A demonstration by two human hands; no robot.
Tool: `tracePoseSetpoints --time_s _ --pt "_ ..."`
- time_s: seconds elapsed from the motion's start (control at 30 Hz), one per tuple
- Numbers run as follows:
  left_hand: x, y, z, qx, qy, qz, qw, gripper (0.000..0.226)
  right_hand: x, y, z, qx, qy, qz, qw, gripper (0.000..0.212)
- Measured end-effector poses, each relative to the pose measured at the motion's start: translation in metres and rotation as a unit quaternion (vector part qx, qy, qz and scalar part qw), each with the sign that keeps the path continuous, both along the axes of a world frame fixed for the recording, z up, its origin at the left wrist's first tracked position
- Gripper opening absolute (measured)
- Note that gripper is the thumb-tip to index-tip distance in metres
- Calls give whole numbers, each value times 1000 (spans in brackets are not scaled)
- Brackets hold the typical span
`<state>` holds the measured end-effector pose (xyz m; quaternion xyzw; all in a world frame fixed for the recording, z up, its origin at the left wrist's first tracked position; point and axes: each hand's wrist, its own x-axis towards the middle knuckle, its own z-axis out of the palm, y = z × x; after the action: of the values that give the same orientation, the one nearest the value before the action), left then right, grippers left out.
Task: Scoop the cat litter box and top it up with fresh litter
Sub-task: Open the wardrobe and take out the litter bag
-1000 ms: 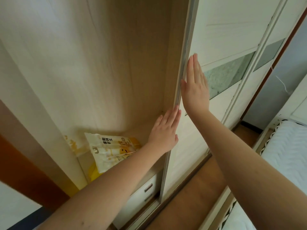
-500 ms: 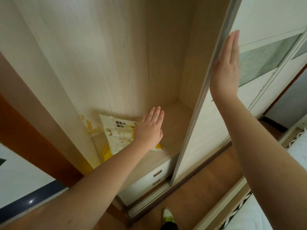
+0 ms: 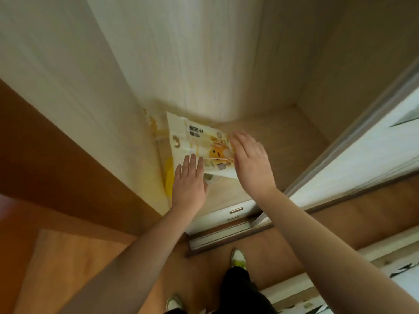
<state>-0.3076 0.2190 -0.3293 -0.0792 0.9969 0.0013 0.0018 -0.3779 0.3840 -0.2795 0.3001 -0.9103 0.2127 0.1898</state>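
At the far left we see an orange-brown wooden panel [image 3: 45, 159], and next to it the pale side wall of the open wardrobe [image 3: 74, 71]; low in the left corner of the wardrobe shelf [image 3: 283, 141] leans the cat litter bag [image 3: 195, 141], white with yellow cartoon print and dark lettering, tilted against the back wall with something yellow behind it; our left hand [image 3: 189, 183] lies with straight, close-set fingers on the bag's lower left edge, gripping nothing; just right of it, our right hand [image 3: 250, 164] hovers with fingers straight and slightly spread over the bag's right edge, though blur keeps us from telling whether it touches; below the shelf sit two white drawers [image 3: 229, 215]; further right runs the white sliding door [image 3: 353, 168]; our shoes [image 3: 238, 258] stand on the wooden floor [image 3: 283, 241].
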Motion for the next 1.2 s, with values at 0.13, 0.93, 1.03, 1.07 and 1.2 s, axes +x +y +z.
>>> tracePoseSetpoints --time_s 0.13,0.93,1.03,1.07,1.2 --pt "27 -4 -50 25 -43 64 997 64 2 -24 -62 34 -85 37 995 54" --pt "-36 -46 -259 105 -21 349 931 71 -26 -108 -324 260 -349 122 892 62" --pt "-51 -53 -268 107 10 393 913 68 -33 -126 -333 259 -347 110 895 62" --pt "-57 -57 -271 111 13 405 908 68 -36 -131 -334 261 -344 104 896 62" --pt "-68 -77 -288 96 26 402 910 63 -46 -139 -344 270 -347 76 895 53"
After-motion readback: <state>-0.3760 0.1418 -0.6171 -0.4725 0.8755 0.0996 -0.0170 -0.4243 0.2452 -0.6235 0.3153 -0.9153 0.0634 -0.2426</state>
